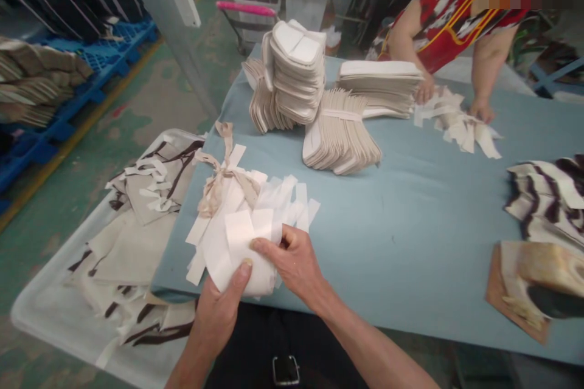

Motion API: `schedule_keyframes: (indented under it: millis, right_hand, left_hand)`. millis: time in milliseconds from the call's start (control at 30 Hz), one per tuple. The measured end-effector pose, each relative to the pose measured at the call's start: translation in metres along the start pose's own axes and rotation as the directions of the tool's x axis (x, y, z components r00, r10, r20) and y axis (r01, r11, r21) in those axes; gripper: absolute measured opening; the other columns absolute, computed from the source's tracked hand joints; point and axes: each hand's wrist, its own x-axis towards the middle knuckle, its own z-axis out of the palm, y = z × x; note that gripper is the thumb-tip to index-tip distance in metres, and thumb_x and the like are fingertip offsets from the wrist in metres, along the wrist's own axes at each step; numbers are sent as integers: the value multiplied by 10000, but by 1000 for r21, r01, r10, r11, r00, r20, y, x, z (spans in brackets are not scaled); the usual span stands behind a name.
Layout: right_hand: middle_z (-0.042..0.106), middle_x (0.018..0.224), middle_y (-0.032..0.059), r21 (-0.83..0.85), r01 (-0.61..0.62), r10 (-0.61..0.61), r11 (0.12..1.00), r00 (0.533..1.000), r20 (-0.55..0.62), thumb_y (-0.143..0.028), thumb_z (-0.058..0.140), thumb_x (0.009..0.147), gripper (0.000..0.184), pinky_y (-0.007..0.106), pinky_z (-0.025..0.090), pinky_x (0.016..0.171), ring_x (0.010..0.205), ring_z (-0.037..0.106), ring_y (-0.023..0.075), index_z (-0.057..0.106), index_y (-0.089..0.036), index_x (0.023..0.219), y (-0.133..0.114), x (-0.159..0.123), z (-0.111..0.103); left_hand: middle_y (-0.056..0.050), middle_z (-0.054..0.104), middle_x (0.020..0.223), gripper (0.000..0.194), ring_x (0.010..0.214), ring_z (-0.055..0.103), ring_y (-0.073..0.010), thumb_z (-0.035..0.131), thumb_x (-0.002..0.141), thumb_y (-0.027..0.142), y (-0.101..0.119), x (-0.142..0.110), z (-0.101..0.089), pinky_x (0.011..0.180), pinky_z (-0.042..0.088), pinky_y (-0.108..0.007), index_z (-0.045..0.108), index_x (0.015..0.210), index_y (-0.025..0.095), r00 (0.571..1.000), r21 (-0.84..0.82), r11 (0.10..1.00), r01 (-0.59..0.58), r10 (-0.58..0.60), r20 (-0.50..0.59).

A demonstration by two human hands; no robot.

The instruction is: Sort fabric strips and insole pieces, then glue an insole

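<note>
Two bare hands hold one bundle of white pieces (262,270) above the near edge of a blue-covered table (433,243), close to its near left corner. The left hand (221,305) is clamped on the bundle's near left side, thumb pressed flat on top; its other fingers are hidden beneath. The right hand (298,261) grips the right side, thumb and curled fingers together on the white material; the fingertips behind it cannot be made out.

Loose white strips (294,194) lie on the surface just beyond the bundle. Beside them, toward the left edge, is a knotted beige tie (222,179).

Toward the far left corner stand several stacks of off-white panels (296,79); a nearer stack (340,134) leans, with a pale band around it. At the far edge, a co-worker's hands (481,110) touch a separate heap of pale strips (456,118); finger detail is unclear.

Dark-and-white striped pieces (547,200) lie by the right edge, with a tan roll (550,267) nearer the near right corner. Against the left edge, below table height, a white bin (27,310) contains pale, dark-edged scraps (132,249).
</note>
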Motion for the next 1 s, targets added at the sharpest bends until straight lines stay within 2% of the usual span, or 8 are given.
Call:
schedule_keyframes:
  millis: [67,267,467,600,700,833,900,1000]
  right_hand:
    - [552,639,-18,11,-4,4,1000,1000,-19,-575,763,790,436,231,340,516,602,445,112,647,-165,702,4,3,-1]
    - [530,614,-23,-47,-15,9,999,992,-127,-604,767,764,467,238,322,518,596,417,113,639,-166,665,17,15,-3]
    - [495,599,-37,-177,-10,-15,984,990,-139,-655,748,754,500,238,307,508,614,402,120,614,-184,654,21,25,5]
    - [385,574,-41,-212,21,-57,977,985,-163,-693,646,818,562,246,258,499,595,331,111,464,-212,594,17,29,3]
    - [302,583,-37,-204,62,-103,977,975,-196,-744,510,889,608,262,224,507,590,282,112,338,-239,599,14,35,-8]
    - [276,594,-36,-244,61,-144,968,930,-338,-790,429,909,620,274,220,514,594,278,119,277,-257,631,21,56,-36]
    - [305,591,-33,-348,-9,-145,938,899,-414,-798,344,934,618,274,249,517,595,310,125,287,-258,640,30,70,-54]
    - [404,595,-16,-508,-173,-131,844,851,-508,-745,208,993,625,274,311,541,615,399,147,370,-249,649,46,88,-81]
  left_hand:
    - [-130,730,1355,760,1329,629,-370,779,804,680,-6,1,-1,1212,454,-505,690,1370,180,1000,-50,999,18,-17,11]
    - [-106,671,1456,703,1432,539,-350,780,846,622,-15,1,-5,1280,346,-508,663,1406,213,995,-125,991,41,-51,-82]
    - [-107,691,1427,645,1434,540,-336,791,855,569,-20,2,-2,1265,375,-463,683,1381,213,999,-194,980,42,-39,21]
    - [-136,689,1426,708,1392,576,-363,831,813,575,-22,5,-3,1253,391,-489,679,1380,180,998,-212,976,55,-48,39]
    - [-125,680,1445,747,1416,558,-344,840,814,560,-18,7,-2,1259,387,-474,634,1436,202,995,-332,939,92,-72,70]
    - [-122,704,1413,890,1394,581,-364,898,738,557,-9,8,1,1195,482,-482,573,1500,232,970,-495,835,241,-187,157]
    - [-109,707,1413,916,1389,589,-366,925,709,527,-6,10,3,1173,512,-467,568,1507,255,962,-537,798,274,-218,166]
    - [-73,694,1439,898,1430,554,-355,936,697,489,-4,13,5,1167,526,-443,575,1499,307,960,-584,762,279,-236,151]
